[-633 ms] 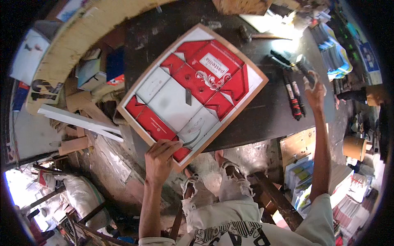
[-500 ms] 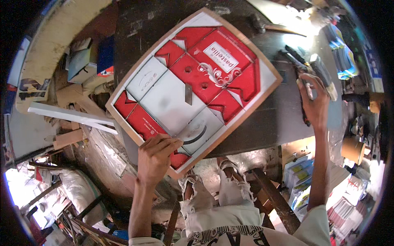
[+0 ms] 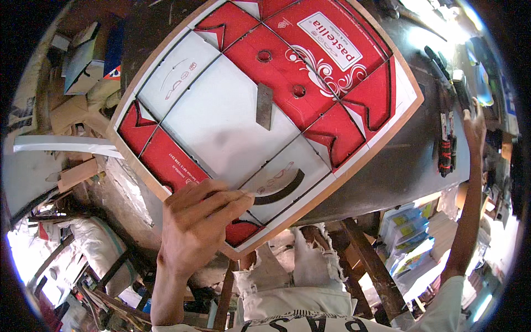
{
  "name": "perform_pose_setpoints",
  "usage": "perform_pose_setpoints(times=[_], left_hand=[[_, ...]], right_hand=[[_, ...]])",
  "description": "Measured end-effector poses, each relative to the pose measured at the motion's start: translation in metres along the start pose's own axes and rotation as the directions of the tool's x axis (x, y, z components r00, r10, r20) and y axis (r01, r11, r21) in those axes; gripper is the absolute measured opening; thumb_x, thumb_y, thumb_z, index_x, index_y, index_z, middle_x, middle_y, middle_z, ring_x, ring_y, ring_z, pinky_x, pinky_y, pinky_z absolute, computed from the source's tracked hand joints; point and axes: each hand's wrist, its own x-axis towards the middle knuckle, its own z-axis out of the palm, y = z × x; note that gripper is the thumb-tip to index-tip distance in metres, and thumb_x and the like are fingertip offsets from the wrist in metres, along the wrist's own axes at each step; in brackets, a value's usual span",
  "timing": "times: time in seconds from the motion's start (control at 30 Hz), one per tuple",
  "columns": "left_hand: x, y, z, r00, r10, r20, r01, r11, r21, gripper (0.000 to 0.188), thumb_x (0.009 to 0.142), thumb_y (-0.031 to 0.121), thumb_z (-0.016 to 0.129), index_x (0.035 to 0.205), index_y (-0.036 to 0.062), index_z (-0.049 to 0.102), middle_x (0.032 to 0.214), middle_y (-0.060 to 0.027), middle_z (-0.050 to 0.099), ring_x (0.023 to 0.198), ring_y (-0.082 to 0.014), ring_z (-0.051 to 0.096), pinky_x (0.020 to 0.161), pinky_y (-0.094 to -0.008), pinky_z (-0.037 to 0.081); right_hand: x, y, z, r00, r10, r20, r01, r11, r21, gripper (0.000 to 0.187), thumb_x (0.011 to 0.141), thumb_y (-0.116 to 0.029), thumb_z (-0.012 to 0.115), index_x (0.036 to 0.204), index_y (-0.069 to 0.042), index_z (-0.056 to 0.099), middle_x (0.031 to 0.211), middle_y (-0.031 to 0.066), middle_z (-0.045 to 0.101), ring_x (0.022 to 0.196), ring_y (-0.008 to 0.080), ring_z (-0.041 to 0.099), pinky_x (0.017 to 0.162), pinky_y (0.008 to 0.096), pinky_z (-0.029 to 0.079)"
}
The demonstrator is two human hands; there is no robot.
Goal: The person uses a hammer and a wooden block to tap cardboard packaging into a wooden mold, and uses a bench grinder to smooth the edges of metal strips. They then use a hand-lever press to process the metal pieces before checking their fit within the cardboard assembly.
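A wood-edged board [image 3: 381,130] carries a red and white printed carton sheet crossed by dark lines. My left hand [image 3: 202,221] is at its near left edge, thumb and fingers pinched at the end of a curved black strip [image 3: 285,191] lying along a white panel. What sits between the fingertips is partly hidden. A short dark grey strip [image 3: 264,108] rests on the middle of the sheet. My right hand [image 3: 474,127] is stretched out at the far right, beyond the board, fingers apart near the tools, with nothing visible in it.
Black and red hand tools [image 3: 446,146] lie on the dark table [image 3: 381,171] right of the board. Stacks of printed sheets [image 3: 406,235] stand below the table's right side. At the left are a white strip [image 3: 66,145], a box file [image 3: 86,74] and a white sack [image 3: 102,249].
The board appears larger and nearer in view, my left hand staying at its edge. My right hand has moved farther right, away from the tools it was over.
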Motion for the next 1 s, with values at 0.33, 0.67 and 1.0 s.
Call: perform_pose_setpoints(times=[0.33, 0.67, 1.0], left_hand=[[-0.002, 0.002, 0.001, 0.999, -0.019, 0.026, 0.020, 0.999, -0.026, 0.031, 0.062, 0.012, 0.067, 0.091, 0.0037, 0.074, 0.087, -0.0066, 0.072, 0.081, -0.0226, 0.069, 0.065, -0.0340, 0.056], [0.003, 0.005, 0.003, 1.000, -0.016, -0.023, 0.015, 0.999, -0.031, 0.031, 0.059, 0.001, 0.065, 0.089, 0.0031, 0.072, 0.086, -0.0065, 0.072, 0.079, -0.0233, 0.068, 0.065, -0.0346, 0.056], [0.004, 0.007, 0.006, 0.998, -0.071, -0.001, 0.071, 0.997, -0.036, 0.033, 0.059, -0.007, 0.064, 0.089, 0.0032, 0.073, 0.085, -0.0073, 0.072, 0.079, -0.0239, 0.068, 0.067, -0.0357, 0.056]], right_hand=[[-0.087, -0.257, -0.102, 0.895, -0.425, -0.134, 0.445, 0.873, 0.199, 0.027, 0.094, -0.016, 0.065, 0.120, -0.010, 0.068, 0.120, 0.0084, 0.069, 0.113, 0.0204, 0.064, 0.093, 0.0350, 0.050], [-0.007, -0.048, -0.033, 0.944, -0.325, -0.061, 0.320, 0.944, -0.083, 0.058, 0.089, -0.007, 0.063, 0.144, -0.012, 0.047, 0.142, 0.0170, 0.053, 0.128, 0.0282, 0.054, 0.106, 0.0396, 0.042], [0.088, 0.015, -0.014, 0.965, -0.199, 0.169, 0.183, 0.977, 0.107, 0.076, 0.077, -0.007, 0.069, 0.148, -0.010, 0.039, 0.127, 0.0180, 0.058, 0.119, 0.0301, 0.056, 0.103, 0.0397, 0.045]])
